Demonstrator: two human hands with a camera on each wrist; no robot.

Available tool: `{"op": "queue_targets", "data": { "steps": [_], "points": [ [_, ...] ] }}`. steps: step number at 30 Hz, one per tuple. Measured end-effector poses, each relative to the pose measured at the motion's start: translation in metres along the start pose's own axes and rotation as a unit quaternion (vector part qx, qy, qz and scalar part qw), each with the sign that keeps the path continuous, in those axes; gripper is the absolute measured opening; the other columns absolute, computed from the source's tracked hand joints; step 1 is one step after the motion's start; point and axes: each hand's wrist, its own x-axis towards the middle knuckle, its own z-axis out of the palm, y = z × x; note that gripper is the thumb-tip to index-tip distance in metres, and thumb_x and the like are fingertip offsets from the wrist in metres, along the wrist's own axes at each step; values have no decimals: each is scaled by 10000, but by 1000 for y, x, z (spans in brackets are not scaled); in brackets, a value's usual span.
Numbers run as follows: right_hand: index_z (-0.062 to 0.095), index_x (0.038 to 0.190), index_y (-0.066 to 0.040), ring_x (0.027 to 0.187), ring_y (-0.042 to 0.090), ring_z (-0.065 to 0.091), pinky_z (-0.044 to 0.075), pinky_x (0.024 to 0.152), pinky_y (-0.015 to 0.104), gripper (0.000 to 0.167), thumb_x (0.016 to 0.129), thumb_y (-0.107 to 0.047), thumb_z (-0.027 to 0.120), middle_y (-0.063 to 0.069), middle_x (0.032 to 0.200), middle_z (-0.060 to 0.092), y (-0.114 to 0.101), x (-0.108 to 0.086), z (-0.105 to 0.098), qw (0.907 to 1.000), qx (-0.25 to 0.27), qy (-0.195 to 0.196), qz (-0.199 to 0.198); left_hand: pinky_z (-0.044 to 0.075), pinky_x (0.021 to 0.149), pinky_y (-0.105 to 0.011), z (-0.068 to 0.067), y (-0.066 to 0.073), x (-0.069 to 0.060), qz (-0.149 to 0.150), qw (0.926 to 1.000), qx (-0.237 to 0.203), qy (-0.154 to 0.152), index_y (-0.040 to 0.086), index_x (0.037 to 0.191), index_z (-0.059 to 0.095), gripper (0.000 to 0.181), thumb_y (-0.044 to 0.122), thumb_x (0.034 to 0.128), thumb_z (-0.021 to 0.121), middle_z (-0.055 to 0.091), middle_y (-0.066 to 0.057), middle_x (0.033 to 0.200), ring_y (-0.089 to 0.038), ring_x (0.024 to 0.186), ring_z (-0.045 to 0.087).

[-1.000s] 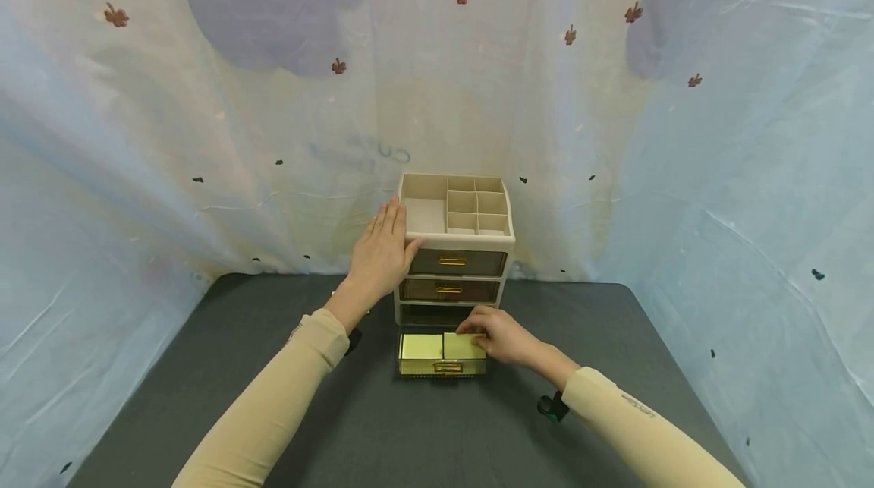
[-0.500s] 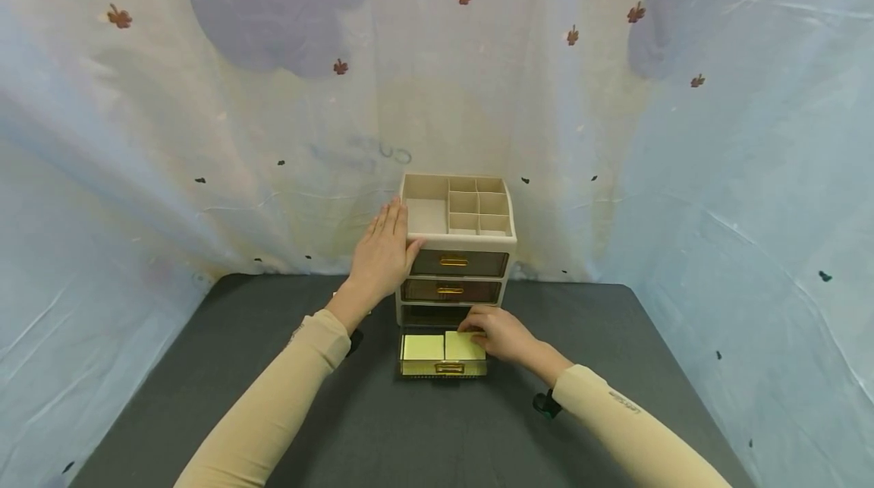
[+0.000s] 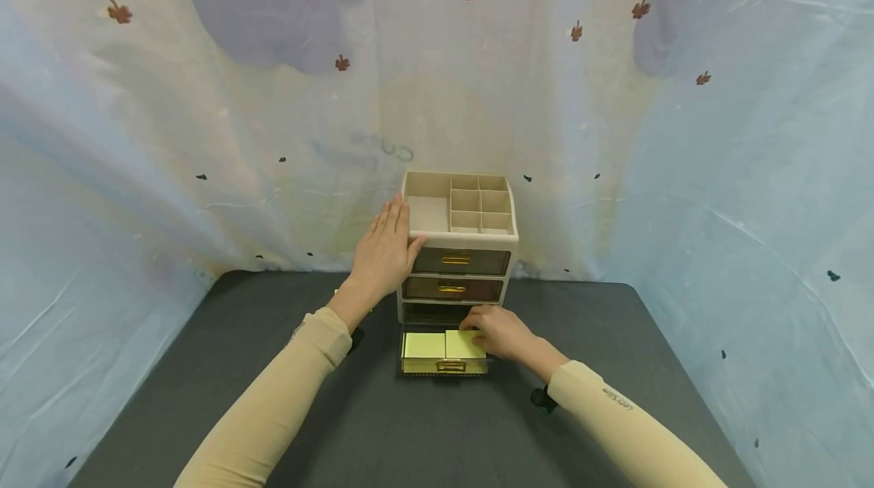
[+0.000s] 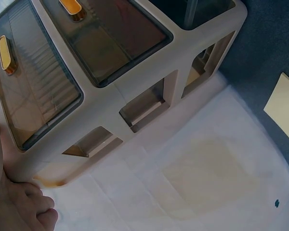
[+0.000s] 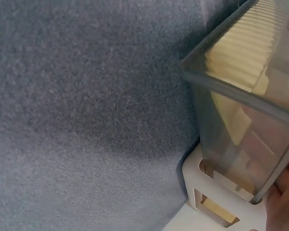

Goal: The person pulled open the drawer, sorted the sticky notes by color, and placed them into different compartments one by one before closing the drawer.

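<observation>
A cream desktop organizer stands at the back of the dark table. My left hand rests against its left side, fingers straight, thumb at the front edge. The lowest drawer, clear with a gold handle, is out in front of the organizer. Two yellow sticky note pads lie side by side in it, a left pad and a right pad. My right hand pinches the right pad at its right edge. In the right wrist view, fingers show beside the clear drawer wall.
The two upper drawers, top and middle, are closed. Compartments divide the organizer's top. A pale yellow sheet or pad lies on the table left of the organizer. A patterned curtain hangs behind and on both sides.
My right forearm has shifted slightly left, and the right hand stays at the right pad. That pad's top looks brighter than before. The left hand keeps its place on the organizer.
</observation>
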Motion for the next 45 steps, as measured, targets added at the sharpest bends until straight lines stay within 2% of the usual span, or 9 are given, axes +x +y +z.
{"op": "queue_targets", "data": {
  "steps": [15,23,30,35,40,45],
  "points": [
    [782,1186,-165,1055,228,696,547,995,458,279,911,-147,821,20,1151,748,-1,6,-1,9971,-517,-550,-112,143,1293,-483,1,-1,-1,22,10000,-28,71,-28,1651,90,785,519,1124,290,3,-192,1730,-366,1596,111],
    [781,1184,-151,1035,234,700,567,948,448,245,940,-141,793,29,1148,746,-1,4,-2,9981,-392,-451,-154,139,1292,-491,1,-3,-1,26,10000,17,19,-18,1654,72,795,536,1121,277,-16,-186,1731,-366,1598,88],
    [770,1182,-118,1040,249,709,602,881,432,267,923,-62,798,50,1166,737,-3,-1,-5,9993,167,42,-332,128,1294,-498,0,-3,0,48,10000,-5,12,-6,1658,70,815,564,1112,276,-11,-172,1734,-351,1602,63],
    [755,1218,-115,1119,271,696,601,905,445,289,934,-73,787,63,1220,728,-4,-4,-9,9971,573,447,-242,84,1294,-526,-3,-5,-2,-22,9998,-64,193,55,1673,135,808,588,1099,330,45,-128,1745,-322,1606,46],
    [739,1245,-90,1161,286,679,582,940,482,278,970,-125,757,74,1260,714,-10,-8,-22,9864,1248,1067,17,87,1289,-552,-3,-7,-7,32,9978,-227,617,115,1660,273,741,562,1089,424,186,-82,1732,-340,1590,165],
    [723,1273,-63,1157,270,685,595,885,469,294,982,-105,741,78,1293,700,-16,-9,-38,9694,1721,1752,19,206,1263,-574,1,-11,-16,237,9890,-278,1435,125,1580,468,614,472,1076,527,410,-77,1644,-363,1489,404]
  ]
}}
